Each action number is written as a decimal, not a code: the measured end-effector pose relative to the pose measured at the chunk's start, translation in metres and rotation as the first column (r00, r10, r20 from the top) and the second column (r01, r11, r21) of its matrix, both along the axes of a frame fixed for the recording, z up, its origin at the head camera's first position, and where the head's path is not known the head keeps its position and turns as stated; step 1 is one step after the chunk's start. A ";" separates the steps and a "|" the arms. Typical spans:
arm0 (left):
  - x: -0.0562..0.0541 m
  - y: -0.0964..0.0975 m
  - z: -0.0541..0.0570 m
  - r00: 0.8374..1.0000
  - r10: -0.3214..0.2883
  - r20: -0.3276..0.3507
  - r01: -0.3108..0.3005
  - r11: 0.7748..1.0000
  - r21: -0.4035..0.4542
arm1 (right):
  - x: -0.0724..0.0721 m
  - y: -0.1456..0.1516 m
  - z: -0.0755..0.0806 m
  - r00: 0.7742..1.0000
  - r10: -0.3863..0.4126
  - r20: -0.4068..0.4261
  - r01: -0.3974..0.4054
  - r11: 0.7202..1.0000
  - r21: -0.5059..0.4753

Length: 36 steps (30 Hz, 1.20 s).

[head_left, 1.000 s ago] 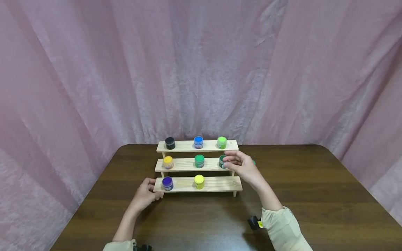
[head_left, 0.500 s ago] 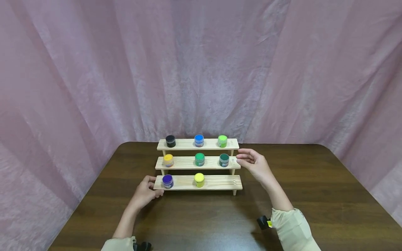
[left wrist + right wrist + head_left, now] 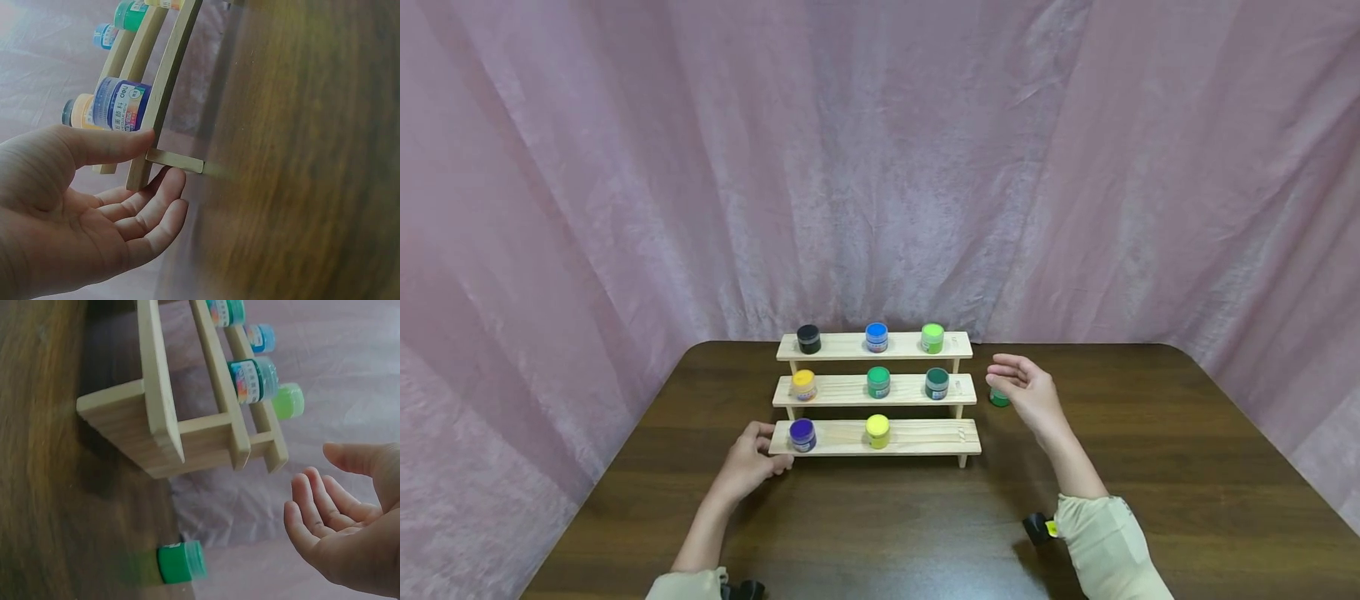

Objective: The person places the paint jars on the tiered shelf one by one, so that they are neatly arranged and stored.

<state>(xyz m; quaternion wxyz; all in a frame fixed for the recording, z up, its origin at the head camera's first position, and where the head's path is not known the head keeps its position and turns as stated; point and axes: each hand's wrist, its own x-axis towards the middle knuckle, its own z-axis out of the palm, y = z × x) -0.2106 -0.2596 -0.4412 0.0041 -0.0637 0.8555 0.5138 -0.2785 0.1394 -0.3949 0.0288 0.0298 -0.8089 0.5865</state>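
A three-tier wooden rack [image 3: 921, 437] bears small paint jars. My left hand [image 3: 741, 465] grips the left end of its lowest shelf, thumb beside the purple jar [image 3: 119, 103] and fingers at the shelf's underside. Off the rack's right side, my right hand [image 3: 1028, 393] is raised with loosely bent fingers and nothing in them. A green jar [image 3: 178, 562] stands on the table below that hand, partly hidden by it in the head view. The dark green jar [image 3: 936, 383] sits at the right of the middle shelf; a yellow jar [image 3: 877, 432] is mid-way along the lowest one.
Black [image 3: 808, 339], blue [image 3: 876, 337] and light green [image 3: 932, 338] jars line the top shelf. An orange-yellow jar [image 3: 803, 385] and a green-lidded jar [image 3: 878, 382] share the middle shelf. Behind the brown table [image 3: 1150, 450] hangs a pink curtain [image 3: 880, 167].
My right hand has let go of the dark green jar on the middle shelf and moved right, over the green jar on the table. The left hand keeps its hold on the rack.
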 end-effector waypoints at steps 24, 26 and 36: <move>-0.001 -0.001 -0.001 1.000 0.012 0.003 -0.013 1.000 0.003 | -0.019 -0.001 -0.028 0.984 -0.176 0.004 0.176 0.984 -0.012; 0.000 -0.001 -0.001 1.000 0.017 0.003 -0.017 1.000 0.005 | -0.020 -0.001 -0.030 0.983 -0.182 0.022 0.183 0.983 -0.019; 0.000 0.001 -0.001 1.000 0.013 -0.008 -0.013 1.000 0.021 | -0.023 0.002 -0.039 0.977 -0.202 0.066 0.205 0.978 -0.043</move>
